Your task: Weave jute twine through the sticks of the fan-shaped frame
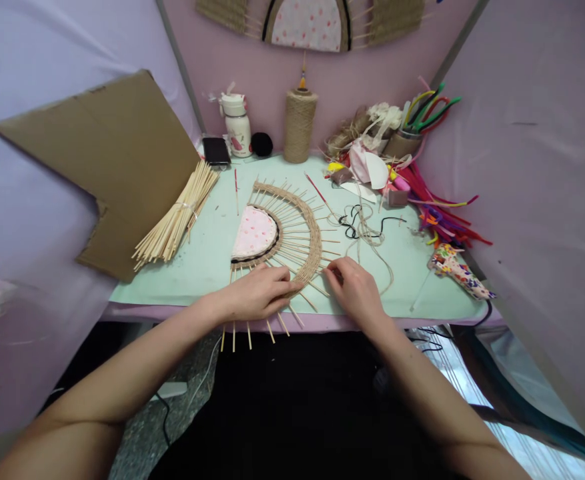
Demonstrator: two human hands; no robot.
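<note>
A half-round stick-and-twine weaving (315,233) lies on the table. It has a pink-dotted fabric centre (255,233) edged in black and brown, with thin wooden sticks fanning out from it. Across its near side rests my left hand (262,292), fingers curled together and closed on the woven twine band. My right hand (355,288) is just right of the band, by the stick ends. Its thumb and forefinger are pinched together; whatever is between them is too small to make out. Several stick ends stick out past the table's front edge.
A bundle of wooden sticks (179,217) leans by cardboard (122,160) on the left. Behind stand a bottle (237,127) and a twine cone (299,127). Loose twine (369,230), pipe cleaners (429,193) and a patterned glue gun (459,272) lie on the right.
</note>
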